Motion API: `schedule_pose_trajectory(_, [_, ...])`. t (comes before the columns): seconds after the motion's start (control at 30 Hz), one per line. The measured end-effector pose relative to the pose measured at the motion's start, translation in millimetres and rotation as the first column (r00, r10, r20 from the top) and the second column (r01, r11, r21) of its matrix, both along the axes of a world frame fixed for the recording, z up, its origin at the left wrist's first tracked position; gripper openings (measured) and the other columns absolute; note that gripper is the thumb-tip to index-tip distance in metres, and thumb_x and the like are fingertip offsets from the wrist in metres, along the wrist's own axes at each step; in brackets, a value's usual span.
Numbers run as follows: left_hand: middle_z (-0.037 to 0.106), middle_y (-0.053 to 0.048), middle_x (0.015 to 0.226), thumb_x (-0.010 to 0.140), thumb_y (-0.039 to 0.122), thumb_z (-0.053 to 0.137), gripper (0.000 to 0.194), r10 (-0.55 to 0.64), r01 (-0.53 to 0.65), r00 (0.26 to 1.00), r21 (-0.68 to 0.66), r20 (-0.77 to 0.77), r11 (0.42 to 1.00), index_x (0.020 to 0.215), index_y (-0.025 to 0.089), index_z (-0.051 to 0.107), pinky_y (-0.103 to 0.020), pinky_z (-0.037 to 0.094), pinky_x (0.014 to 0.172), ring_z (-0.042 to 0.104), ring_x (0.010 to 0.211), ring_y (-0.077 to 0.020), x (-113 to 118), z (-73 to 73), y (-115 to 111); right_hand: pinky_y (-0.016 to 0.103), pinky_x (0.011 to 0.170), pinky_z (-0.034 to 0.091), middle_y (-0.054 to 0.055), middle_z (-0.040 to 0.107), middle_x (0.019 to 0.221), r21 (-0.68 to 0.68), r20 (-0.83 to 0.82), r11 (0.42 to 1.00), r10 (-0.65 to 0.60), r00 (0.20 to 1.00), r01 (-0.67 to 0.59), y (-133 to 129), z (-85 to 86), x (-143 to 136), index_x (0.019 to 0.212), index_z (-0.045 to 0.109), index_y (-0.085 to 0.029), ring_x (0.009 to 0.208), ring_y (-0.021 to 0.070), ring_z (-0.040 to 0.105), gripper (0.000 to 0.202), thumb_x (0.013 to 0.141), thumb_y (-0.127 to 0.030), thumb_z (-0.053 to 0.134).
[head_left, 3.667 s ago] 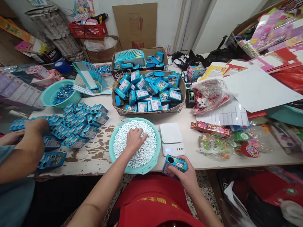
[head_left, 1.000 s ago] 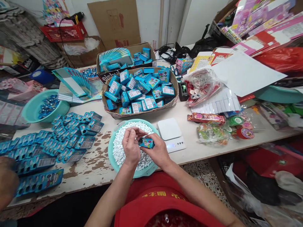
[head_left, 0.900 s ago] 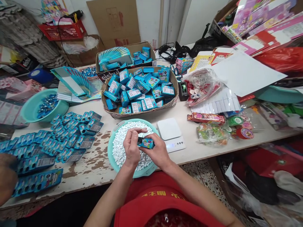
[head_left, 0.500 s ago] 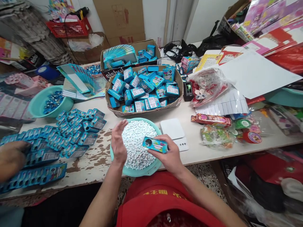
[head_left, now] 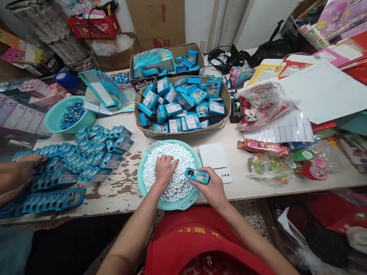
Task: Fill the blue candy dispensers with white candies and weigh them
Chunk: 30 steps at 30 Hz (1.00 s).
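A round mint-green basin [head_left: 140, 179] full of small white candies [head_left: 179, 193] stands at the table's front edge. My left hand [head_left: 165, 170] lies palm down on the candies, fingers apart and their tips partly sunk in. In my right hand [head_left: 213, 187] is a small blue candy box [head_left: 197, 175], gripped at its right end between thumb and fingers. This box is held over the basin's right side, its dark round hole toward the left. Behind the basin, a cardboard box [head_left: 183, 133] holds many similar blue boxes.
A white scale [head_left: 213, 156] sits right of the basin. Rows of blue candy boxes [head_left: 97, 152] cover the left, where another person's hand [head_left: 25, 168] reaches in. A teal bowl [head_left: 51, 120] holds shiny blue pieces. Wrapped packs [head_left: 263, 148] lie at right.
My left hand has come down from a raised, upright pose onto the candies. My right hand still holds the blue candy box over the basin, and the view has shifted slightly.
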State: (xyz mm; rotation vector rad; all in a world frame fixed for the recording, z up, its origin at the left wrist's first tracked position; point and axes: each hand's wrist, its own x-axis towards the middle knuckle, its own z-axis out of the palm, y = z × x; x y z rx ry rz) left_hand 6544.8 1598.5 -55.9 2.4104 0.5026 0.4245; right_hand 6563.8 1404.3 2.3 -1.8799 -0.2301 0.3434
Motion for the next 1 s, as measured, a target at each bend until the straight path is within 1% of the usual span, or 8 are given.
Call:
schedule_pose_trajectory(0.17, [0.052, -0.003, 0.065, 0.072, 0.032, 0.067, 0.018, 0.096, -0.070, 0.989, -0.222, 0.110, 0.973, 0.060, 0.021, 0.059, -0.025, 0.036, 0.065, 0.050, 0.066, -0.0165, 2, -2.7, 0, 0.032, 0.071, 0.049, 0.004, 0.065, 0.090, -0.027, 0.004, 0.999, 0.019, 1.000, -0.019, 4, -1.9, 2, 0.090, 0.059, -0.020, 0.082, 0.0211, 0.062, 0.035, 0.065, -0.036, 0.076])
schedule_pose_trajectory(0.27, [0.051, 0.001, 0.059, 0.067, 0.035, 0.071, 0.023, 0.271, -0.184, 0.955, -0.477, 0.120, 0.859, 0.057, 0.020, 0.057, -0.022, 0.034, 0.058, 0.047, 0.059, -0.0124, 4, 5.3, 0, 0.032, 0.071, 0.048, 0.003, 0.064, 0.089, -0.051, 0.029, 0.999, 0.019, 0.999, -0.018, 8, -1.0, 2, 0.090, 0.058, -0.020, 0.081, 0.0207, 0.062, 0.033, 0.064, -0.034, 0.076])
schedule_pose_trajectory(0.37, [0.044, 0.005, 0.052, 0.068, 0.041, 0.068, 0.032, 0.439, -0.262, 0.898, -0.771, 0.026, 0.581, 0.056, 0.018, 0.050, -0.020, 0.029, 0.045, 0.038, 0.046, -0.0075, 8, 29.1, -2, 0.030, 0.069, 0.047, 0.002, 0.063, 0.087, -0.080, 0.067, 0.996, 0.038, 0.997, -0.032, 13, 4.1, 2, 0.089, 0.058, -0.021, 0.079, 0.0201, 0.061, 0.032, 0.065, -0.032, 0.075])
schedule_pose_trajectory(0.47, [0.043, 0.007, 0.054, 0.065, 0.040, 0.071, 0.034, 0.489, -0.143, 0.872, -0.969, -0.027, 0.202, 0.063, 0.017, 0.046, -0.019, 0.024, 0.038, 0.035, 0.040, -0.0042, 10, 63.6, -9, 0.030, 0.070, 0.046, 0.002, 0.062, 0.087, -0.107, 0.142, 0.992, 0.087, 0.986, -0.072, 22, 11.6, -1, 0.088, 0.057, -0.021, 0.082, 0.0206, 0.061, 0.027, 0.068, -0.028, 0.072])
schedule_pose_trajectory(0.53, [0.044, 0.007, 0.056, 0.063, 0.035, 0.073, 0.032, 0.492, -0.044, 0.870, -0.998, -0.012, 0.054, 0.067, 0.017, 0.046, -0.017, 0.024, 0.037, 0.036, 0.039, -0.0031, 9, 83.5, -16, 0.031, 0.071, 0.046, 0.003, 0.062, 0.088, -0.132, 0.200, 0.986, 0.130, 0.971, -0.105, 30, 15.8, -3, 0.088, 0.057, -0.022, 0.084, 0.0211, 0.060, 0.022, 0.070, -0.026, 0.069])
schedule_pose_trajectory(0.63, [0.049, 0.005, 0.057, 0.066, 0.031, 0.070, 0.027, 0.534, 0.025, 0.844, -0.998, 0.053, 0.060, 0.066, 0.017, 0.046, -0.018, 0.032, 0.040, 0.044, 0.043, -0.0049, 8, 97.9, -27, 0.031, 0.071, 0.046, 0.003, 0.062, 0.087, -0.171, 0.248, 0.976, 0.173, 0.953, -0.132, 42, 19.3, -5, 0.087, 0.057, -0.022, 0.084, 0.0214, 0.059, 0.019, 0.071, -0.022, 0.066])
schedule_pose_trajectory(0.73, [0.050, 0.004, 0.057, 0.069, 0.030, 0.066, 0.025, 0.548, 0.040, 0.830, -0.990, 0.107, 0.132, 0.062, 0.017, 0.045, -0.022, 0.041, 0.046, 0.051, 0.047, -0.0089, 6, 98.8, -33, 0.033, 0.071, 0.046, 0.004, 0.063, 0.087, -0.207, 0.275, 0.970, 0.184, 0.944, -0.129, 49, 21.7, -5, 0.088, 0.057, -0.022, 0.085, 0.0222, 0.059, 0.019, 0.070, -0.021, 0.066])
schedule_pose_trajectory(1.0, [0.047, 0.004, 0.053, 0.073, 0.035, 0.066, 0.030, 0.518, 0.103, 0.832, -0.973, 0.197, 0.205, 0.057, 0.016, 0.049, -0.025, 0.044, 0.052, 0.052, 0.050, -0.0100, 9, 107.0, -32, 0.034, 0.074, 0.046, 0.003, 0.062, 0.086, -0.159, 0.308, 0.981, 0.156, 0.939, -0.111, 51, 33.1, -2, 0.088, 0.057, -0.022, 0.085, 0.0220, 0.058, 0.022, 0.069, -0.019, 0.068])
